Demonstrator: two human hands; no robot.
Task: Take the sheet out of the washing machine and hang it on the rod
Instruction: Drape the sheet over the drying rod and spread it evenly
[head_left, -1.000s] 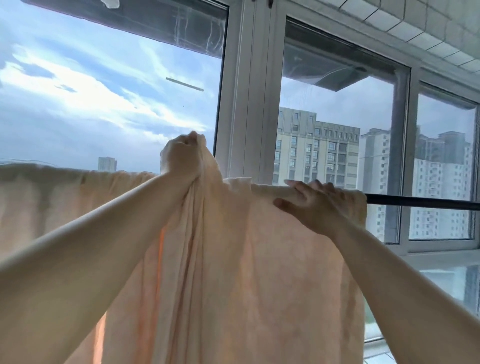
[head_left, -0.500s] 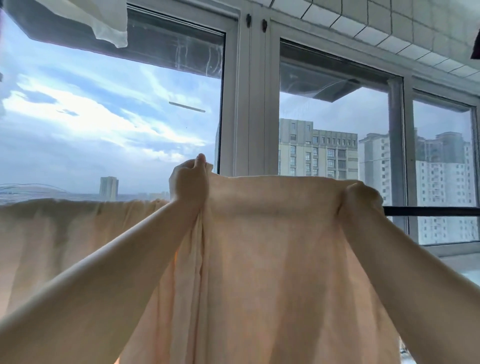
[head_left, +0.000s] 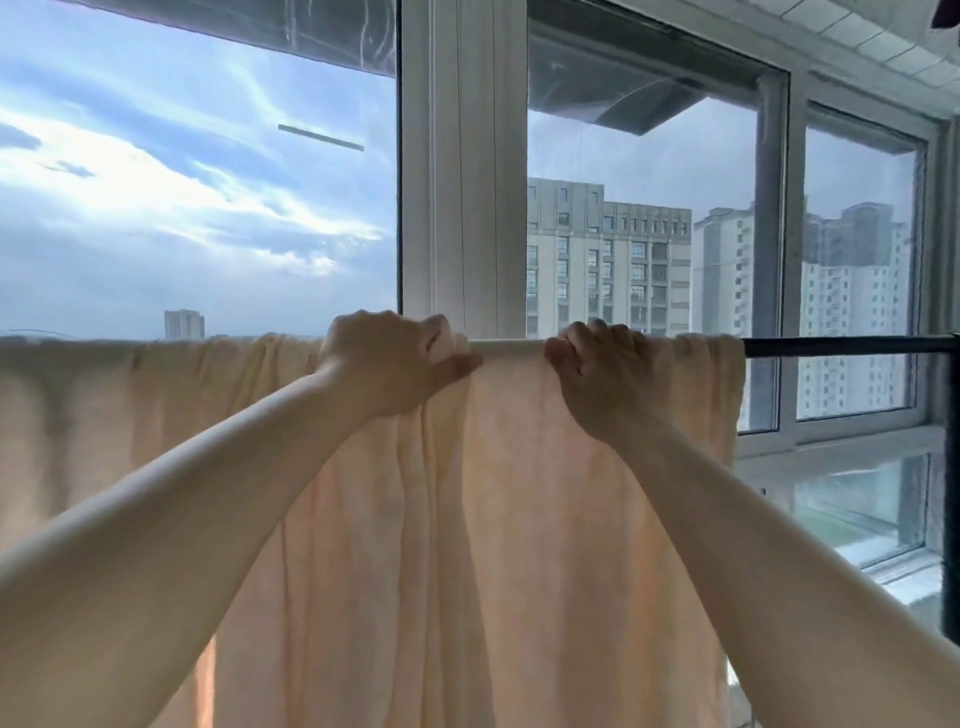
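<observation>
Your peach-coloured sheet (head_left: 519, 519) hangs draped over the dark rod (head_left: 841, 345) before a tall window (head_left: 457, 156), high-rise blocks beyond the glass. Your left hand (head_left: 387, 361) grips the fold at the top of the rod, fingers curled over it and thumb pressed against the cloth in front. Your right hand (head_left: 608, 374), just beside it, curls its fingers over the covered rod the same way, holding sheet and rod together.

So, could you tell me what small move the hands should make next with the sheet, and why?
Probably slide the right hand rightward along the rod: the sheet hangs bunched in folds by the left hand, and bare rod remains to the right.
</observation>
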